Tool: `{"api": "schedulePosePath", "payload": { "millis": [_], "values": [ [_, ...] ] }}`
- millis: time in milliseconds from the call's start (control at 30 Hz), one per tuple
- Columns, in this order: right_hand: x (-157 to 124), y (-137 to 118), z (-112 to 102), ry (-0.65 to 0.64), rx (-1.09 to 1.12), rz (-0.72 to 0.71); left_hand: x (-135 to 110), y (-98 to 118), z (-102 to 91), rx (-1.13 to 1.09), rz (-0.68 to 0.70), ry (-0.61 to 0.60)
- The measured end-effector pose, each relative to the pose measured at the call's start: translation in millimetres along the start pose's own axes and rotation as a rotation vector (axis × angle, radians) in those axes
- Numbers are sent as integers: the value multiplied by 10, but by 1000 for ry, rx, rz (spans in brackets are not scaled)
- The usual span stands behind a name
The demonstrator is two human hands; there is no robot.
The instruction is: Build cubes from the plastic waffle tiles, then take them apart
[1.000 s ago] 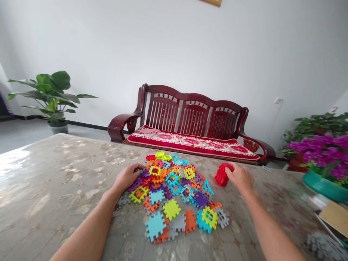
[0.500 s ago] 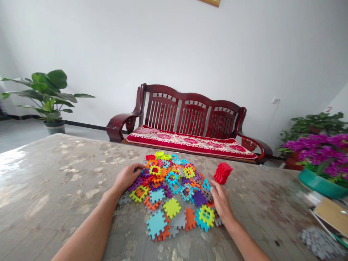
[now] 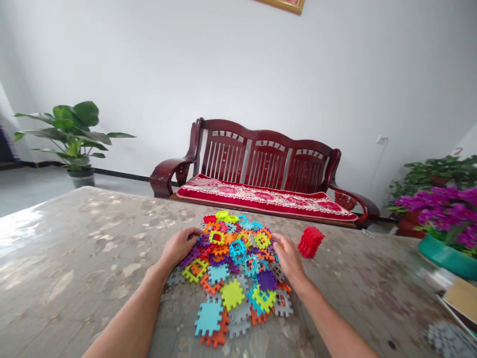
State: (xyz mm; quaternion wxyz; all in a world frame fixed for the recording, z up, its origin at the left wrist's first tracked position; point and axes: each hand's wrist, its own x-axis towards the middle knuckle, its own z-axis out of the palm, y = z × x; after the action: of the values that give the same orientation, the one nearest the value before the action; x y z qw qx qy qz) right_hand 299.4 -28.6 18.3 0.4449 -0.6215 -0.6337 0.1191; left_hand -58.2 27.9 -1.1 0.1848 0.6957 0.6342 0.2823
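A heap of flat, notched plastic tiles (image 3: 233, 271) in many colours lies on the marbled table (image 3: 82, 263). My left hand (image 3: 179, 247) rests on the heap's left edge, fingers curled over purple and red tiles. My right hand (image 3: 286, 258) lies on the heap's right side, fingers bent down onto the tiles near an orange piece. Whether either hand grips a tile is hidden. A red cube (image 3: 310, 241) built from tiles stands just right of the heap, a little beyond my right hand and apart from it.
A dark red wooden bench (image 3: 261, 174) with a red cushion stands behind the table. A green bowl of purple flowers (image 3: 447, 223) sits at the table's right edge, with a book (image 3: 460, 294) and grey tiles (image 3: 449, 340) near the right corner. A potted plant (image 3: 74, 134) stands far left.
My right hand let go of the red cube, left it standing on the table, and moved left onto the heap. My left hand stayed on the heap's left edge.
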Motion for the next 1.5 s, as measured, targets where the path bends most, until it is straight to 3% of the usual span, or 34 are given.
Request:
{"api": "schedulePosePath", "payload": {
  "millis": [133,300,500,600,800,933,1067,1233,1367,1500],
  "values": [
    [407,-9,186,-146,-234,-58,-24,28,-18,-3,11,1],
    [434,-27,258,-324,-297,-126,-25,36,-20,-37,43,11],
    [320,-314,187,-231,-446,-181,-35,99,-41,-112,79,-8],
    [438,-584,441,-236,-368,-192,-70,142,-74,-166,92,-31],
    [716,-1001,1166,-453,-342,-323,-106,184,-109,-246,85,-27],
    [746,-1041,1351,-506,-346,-301,-68,177,-73,-206,150,-54],
    [694,-1031,1279,-479,-279,-258,-49,168,-31,-189,195,-74],
    [531,-993,1039,-423,-118,-237,-96,225,-24,-296,199,-125],
    [371,-836,745,-280,112,-126,-122,268,-32,-366,188,-152],
    [264,-515,313,-175,275,36,-101,235,0,-397,184,-148]
  ]
}}
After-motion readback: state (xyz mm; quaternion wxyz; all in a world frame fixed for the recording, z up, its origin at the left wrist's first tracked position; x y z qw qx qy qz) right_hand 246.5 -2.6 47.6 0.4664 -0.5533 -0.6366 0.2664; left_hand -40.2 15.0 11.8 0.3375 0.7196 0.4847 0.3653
